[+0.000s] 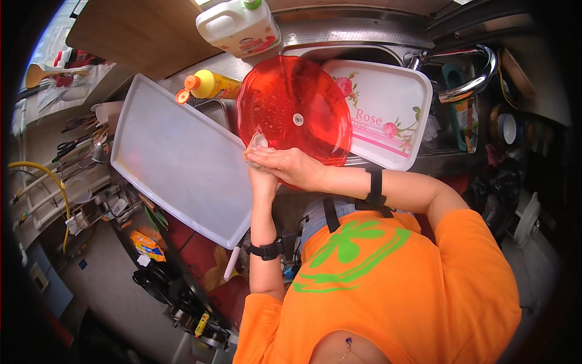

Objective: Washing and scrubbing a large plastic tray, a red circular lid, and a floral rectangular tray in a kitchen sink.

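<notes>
My right hand (pixel 291 166) grips a small pale, damp-looking cloth (pixel 258 142) at the lower left rim of a round red translucent plastic tray (pixel 291 95). Just beneath it is my left hand (pixel 263 181), against the cloth and close to the tray's rim. The right hand and cloth cover its fingers, so its hold is hidden. Wet drops and a small round sticker show on the red tray. Partly under the tray's right side lies a white rectangular tray (pixel 391 109) with printed roses, across the sink (pixel 354 52).
A large translucent plastic lid (pixel 182 159) juts past the counter edge at left. Behind it lies a yellow squeeze bottle (pixel 213 85) with its orange cap flipped up. A white jug (pixel 241 29) stands at the back. The chrome faucet (pixel 477 75) arches over the sink's right side.
</notes>
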`<state>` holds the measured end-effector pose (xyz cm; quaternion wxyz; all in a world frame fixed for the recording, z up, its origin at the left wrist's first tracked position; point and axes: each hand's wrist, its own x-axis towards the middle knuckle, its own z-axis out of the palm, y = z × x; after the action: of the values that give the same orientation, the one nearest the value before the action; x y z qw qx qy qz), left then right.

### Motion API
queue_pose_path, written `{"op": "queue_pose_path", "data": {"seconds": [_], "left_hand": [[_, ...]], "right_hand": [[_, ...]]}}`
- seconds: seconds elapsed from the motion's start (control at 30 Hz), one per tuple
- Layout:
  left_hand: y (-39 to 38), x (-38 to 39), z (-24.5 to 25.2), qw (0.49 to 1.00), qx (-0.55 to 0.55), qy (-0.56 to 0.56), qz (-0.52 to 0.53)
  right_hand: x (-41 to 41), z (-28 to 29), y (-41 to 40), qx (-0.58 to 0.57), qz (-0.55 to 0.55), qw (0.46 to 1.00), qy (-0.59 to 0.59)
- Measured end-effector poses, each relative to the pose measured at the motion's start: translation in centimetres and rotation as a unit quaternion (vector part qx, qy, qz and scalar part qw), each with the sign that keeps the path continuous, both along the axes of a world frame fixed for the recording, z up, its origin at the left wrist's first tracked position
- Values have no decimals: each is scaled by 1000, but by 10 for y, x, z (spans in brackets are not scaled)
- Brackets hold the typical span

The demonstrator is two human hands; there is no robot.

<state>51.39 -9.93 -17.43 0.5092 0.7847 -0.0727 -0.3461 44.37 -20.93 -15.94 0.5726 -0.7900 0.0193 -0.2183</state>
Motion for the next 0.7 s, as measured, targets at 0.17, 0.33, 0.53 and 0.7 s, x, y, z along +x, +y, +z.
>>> {"op": "queue_pose_path", "data": {"seconds": [0.17, 0.33, 0.53, 0.7], "left_hand": [[-16, -6, 25, 998, 47, 3, -44], [-9, -4, 13, 999, -25, -3, 28], [-20, -9, 31, 998, 47, 38, -11], [-16, -5, 23, 995, -18, -98, 7]], "right_hand": [[44, 15, -40, 66, -71, 993, 63], [8, 8, 4, 12, -12, 999, 45], [82, -8, -58, 31, -159, 986, 45], [55, 14, 4, -54, -87, 993, 51]]}}
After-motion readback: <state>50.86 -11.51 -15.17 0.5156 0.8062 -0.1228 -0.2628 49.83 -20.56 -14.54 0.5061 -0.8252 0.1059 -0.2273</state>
